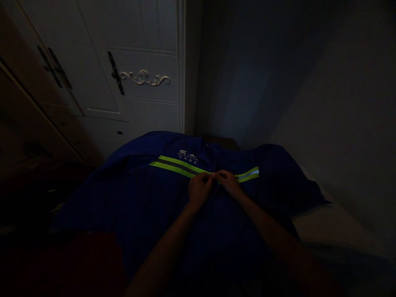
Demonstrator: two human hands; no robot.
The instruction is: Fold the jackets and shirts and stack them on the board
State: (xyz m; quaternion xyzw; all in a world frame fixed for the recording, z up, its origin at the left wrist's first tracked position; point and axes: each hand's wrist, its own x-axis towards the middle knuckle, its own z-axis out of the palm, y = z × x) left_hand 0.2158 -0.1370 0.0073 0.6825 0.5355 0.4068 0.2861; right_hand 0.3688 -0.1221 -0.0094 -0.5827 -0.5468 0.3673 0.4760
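Observation:
A dark blue work jacket (148,198) lies spread out in dim light, its collar towards the far side. Across the chest runs a yellow-green reflective stripe (176,166), with white printing above it on the left. My left hand (199,187) pinches the jacket's front edge at the stripe, near the middle. Close against it, my right hand (228,182) has its fingers closed on the same front opening. The fingertips of both hands meet there. Whatever small fastening may lie between them is hidden by the fingers and the dark.
Behind the jacket on the left stands a white wardrobe (148,111) with dark handles and a carved ornament (144,77). A grey wall (334,107) rises at the right. Dark red cloth (77,264) shows at the lower left, a pale surface (328,222) at the right.

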